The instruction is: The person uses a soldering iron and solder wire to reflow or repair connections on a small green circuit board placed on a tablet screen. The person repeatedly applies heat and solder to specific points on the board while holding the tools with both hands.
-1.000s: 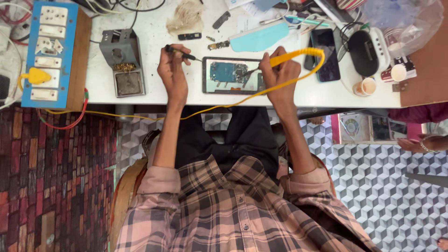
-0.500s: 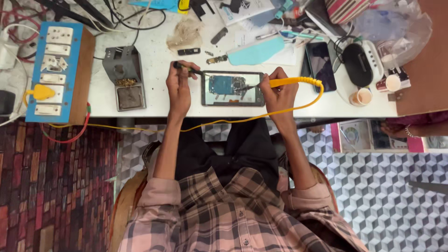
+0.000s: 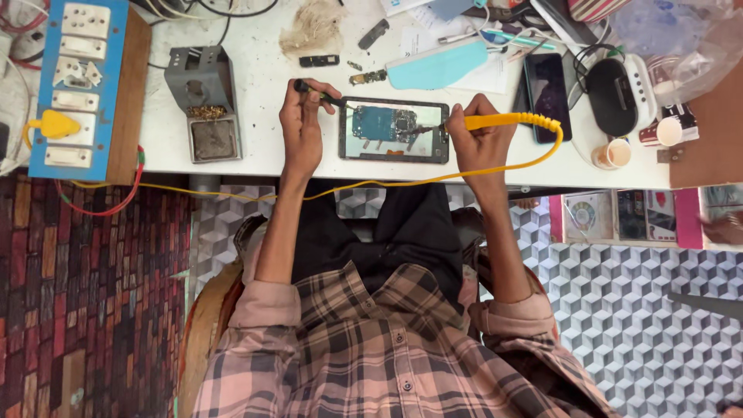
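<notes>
On white desk, blue socket board [image 3: 76, 85], opened phone [image 3: 393, 129]

My count around the two hands

One opened phone [image 3: 393, 128] between my hands, one yellow soldering iron [image 3: 503, 121] in the right hand [image 3: 478, 143], one dark tool [image 3: 319, 94] in the left hand [image 3: 300, 124].

opened phone [image 3: 393, 129] on table [image 3: 255, 85], between hands

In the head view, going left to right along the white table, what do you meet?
Blue switchboard → grey soldering-iron stand → left hand holding a black tool → opened phone → right hand holding the yellow soldering iron → dark phone → small cup.
</notes>
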